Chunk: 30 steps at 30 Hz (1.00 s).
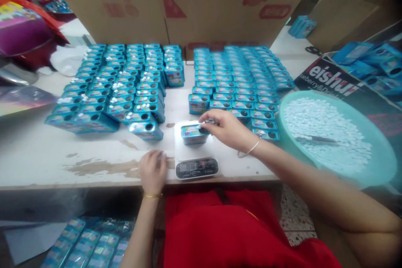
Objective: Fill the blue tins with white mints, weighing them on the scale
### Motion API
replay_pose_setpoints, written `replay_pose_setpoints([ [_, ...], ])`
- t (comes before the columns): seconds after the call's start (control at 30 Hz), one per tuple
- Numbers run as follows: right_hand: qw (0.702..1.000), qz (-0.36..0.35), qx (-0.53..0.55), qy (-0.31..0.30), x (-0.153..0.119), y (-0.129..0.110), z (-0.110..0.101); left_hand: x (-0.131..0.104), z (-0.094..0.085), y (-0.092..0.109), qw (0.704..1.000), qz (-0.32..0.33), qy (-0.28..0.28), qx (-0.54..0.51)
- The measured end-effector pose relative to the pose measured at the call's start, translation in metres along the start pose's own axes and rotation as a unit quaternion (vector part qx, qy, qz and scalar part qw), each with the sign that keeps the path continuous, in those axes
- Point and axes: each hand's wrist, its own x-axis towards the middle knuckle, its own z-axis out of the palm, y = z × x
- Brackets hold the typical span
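A small blue tin sits on the white plate of a digital kitchen scale. My right hand is at the tin's right end, its fingers pinched around a few small white candies beside the round dark opening. At the table's front edge, left of the scale, rests my left hand with curled fingers; what they hold, if anything, I cannot make out. Just beyond it stands another blue tin with white candies on its top.
Rows of blue tins stand at the left and right, before a large cardboard box. A green basin of white candies, with a dark utensil inside, is on the right. More tins fill a carton behind it.
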Motion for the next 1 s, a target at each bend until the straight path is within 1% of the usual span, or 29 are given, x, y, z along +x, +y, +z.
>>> replay_pose_setpoints([
  [0.07, 0.996, 0.039, 0.082, 0.001, -0.004, -0.003, -0.006, 0.000, 0.000, 0.000, 1.000, -0.004, 0.001, -0.001],
  [0.1, 0.988, 0.071, 0.138, 0.000, -0.006, -0.003, -0.010, -0.001, 0.000, 0.000, 1.000, -0.007, 0.001, -0.002],
  [0.17, 0.957, 0.136, 0.257, 0.006, -0.016, -0.001, -0.016, -0.001, 0.001, 0.000, 1.000, -0.011, 0.000, -0.004],
  [0.23, 0.920, 0.185, 0.345, 0.027, -0.030, 0.009, -0.019, -0.002, 0.001, 0.001, 1.000, -0.012, -0.001, -0.007],
  [0.33, 0.872, 0.262, 0.410, 0.058, -0.059, 0.037, -0.014, -0.002, 0.001, 0.001, 1.000, -0.015, -0.003, -0.010],
  [0.43, 0.826, 0.341, 0.438, 0.096, -0.093, 0.070, 0.003, -0.001, 0.000, 0.002, 1.000, -0.025, -0.010, -0.009],
  [0.53, 0.800, 0.380, 0.448, 0.123, -0.121, 0.097, 0.020, 0.000, 0.000, 0.003, 0.999, -0.027, -0.013, -0.010],
  [0.63, 0.793, 0.372, 0.466, 0.129, -0.135, 0.110, 0.030, 0.000, 0.001, 0.003, 1.000, -0.024, -0.013, -0.010],
  [0.8, 0.798, 0.356, 0.464, 0.142, -0.140, 0.114, 0.036, 0.004, -0.003, 0.005, 0.998, -0.027, -0.016, -0.053],
  [0.9, 0.801, 0.347, 0.467, 0.137, -0.141, 0.116, 0.036, 0.016, -0.012, 0.014, 0.997, -0.011, -0.011, -0.079],
  [1.0, 0.805, 0.337, 0.469, 0.135, -0.142, 0.119, 0.037, 0.037, -0.022, 0.031, 0.995, 0.029, -0.006, -0.096],
])
